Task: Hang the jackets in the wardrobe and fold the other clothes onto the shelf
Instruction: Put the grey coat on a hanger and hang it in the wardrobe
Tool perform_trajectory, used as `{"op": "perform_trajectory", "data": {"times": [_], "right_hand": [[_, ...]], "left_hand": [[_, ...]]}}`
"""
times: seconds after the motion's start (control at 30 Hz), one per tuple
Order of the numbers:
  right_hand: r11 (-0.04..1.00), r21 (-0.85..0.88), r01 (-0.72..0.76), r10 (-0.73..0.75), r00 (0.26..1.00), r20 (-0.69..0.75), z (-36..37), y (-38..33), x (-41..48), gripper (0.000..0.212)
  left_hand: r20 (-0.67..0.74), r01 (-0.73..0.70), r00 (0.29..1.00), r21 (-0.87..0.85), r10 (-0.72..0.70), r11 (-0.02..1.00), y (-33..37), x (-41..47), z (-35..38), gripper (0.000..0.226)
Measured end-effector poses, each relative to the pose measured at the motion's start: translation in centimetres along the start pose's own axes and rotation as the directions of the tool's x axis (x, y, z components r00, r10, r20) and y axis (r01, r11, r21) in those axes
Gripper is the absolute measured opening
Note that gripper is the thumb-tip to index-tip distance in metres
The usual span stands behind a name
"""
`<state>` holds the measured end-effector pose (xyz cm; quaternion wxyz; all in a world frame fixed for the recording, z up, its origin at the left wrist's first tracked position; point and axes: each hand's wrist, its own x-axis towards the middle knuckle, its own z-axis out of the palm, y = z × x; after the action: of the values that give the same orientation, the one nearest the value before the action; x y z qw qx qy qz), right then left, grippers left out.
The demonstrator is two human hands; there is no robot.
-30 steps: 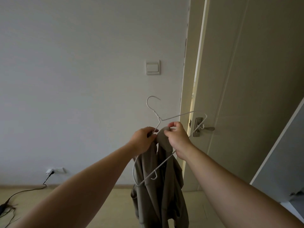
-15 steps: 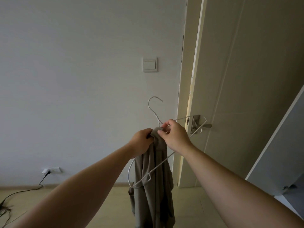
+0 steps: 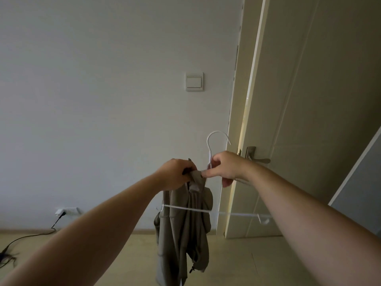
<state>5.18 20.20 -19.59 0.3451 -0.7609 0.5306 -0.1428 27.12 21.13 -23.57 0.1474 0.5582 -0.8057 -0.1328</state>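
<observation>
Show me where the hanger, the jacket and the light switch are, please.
hanger point(image 3: 185, 208): head view, on its bottom bar.
jacket point(image 3: 181, 234): head view, on the hanging body fabric.
light switch point(image 3: 194, 81): head view, on the rocker's centre.

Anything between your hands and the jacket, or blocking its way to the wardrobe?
Nothing visible. The left hand grips the jacket at its collar; the right hand holds the hanger beside it. The wardrobe rail is not in view, so that path cannot be judged.
</observation>
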Motion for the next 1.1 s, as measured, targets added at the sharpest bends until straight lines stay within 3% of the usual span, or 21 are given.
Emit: {"op": "perform_trajectory", "data": {"times": [0.13,0.23,0.37,0.47,0.6,0.7,0.8,0.93,1.03,1.1], "right_hand": [[0.944,0.306,-0.120,0.056,0.977,0.208,1.1,-0.1,0.3,0.047],[0.920,0.375,-0.110,0.029,0.976,0.215,3.0,-0.6,0.9,0.035],[0.929,0.350,-0.117,0.055,0.981,0.185,4.1,-0.5,1.6,0.027],[0.914,0.345,-0.213,0.106,0.947,0.305,4.5,0.0,1.6,0.026],[0.921,0.309,-0.236,0.114,0.924,0.366,5.1,0.1,1.8,0.031],[0.924,0.266,-0.273,0.164,0.914,0.370,5.3,-0.2,1.6,0.038],[0.946,0.149,-0.287,0.241,0.933,0.268,5.7,-0.1,1.2,0.035],[0.942,0.160,-0.294,0.269,0.950,0.159,5.8,0.7,0.7,0.026],[0.914,0.222,-0.341,0.303,0.934,0.187,5.6,1.0,0.6,0.027],[0.889,0.237,-0.392,0.338,0.911,0.236,5.4,1.1,0.4,0.029]], "left_hand": [[-0.009,0.010,1.000,0.181,-0.008,0.983,0.0,0.0,0.4,0.015],[-0.019,0.058,0.998,0.234,-0.055,0.971,-0.4,-0.1,0.8,0.009],[-0.026,0.080,0.997,0.179,-0.077,0.981,-1.1,-0.2,1.5,0.009],[-0.023,0.060,0.998,0.120,-0.057,0.991,-1.4,-0.3,1.7,0.007],[0.012,0.027,1.000,0.071,-0.028,0.997,-1.7,-0.2,2.0,0.010],[0.080,0.044,0.996,0.038,-0.047,0.998,-2.3,-0.2,2.2,0.026],[0.157,0.083,0.984,-0.005,-0.081,0.997,-3.0,-0.2,1.9,0.043],[0.095,0.133,0.988,-0.106,-0.123,0.985,-3.8,0.0,1.8,0.038],[0.031,0.141,0.990,-0.204,-0.137,0.969,-2.9,0.4,2.0,0.050],[0.011,0.105,0.994,-0.177,-0.104,0.979,-2.1,0.9,1.8,0.057]]}}
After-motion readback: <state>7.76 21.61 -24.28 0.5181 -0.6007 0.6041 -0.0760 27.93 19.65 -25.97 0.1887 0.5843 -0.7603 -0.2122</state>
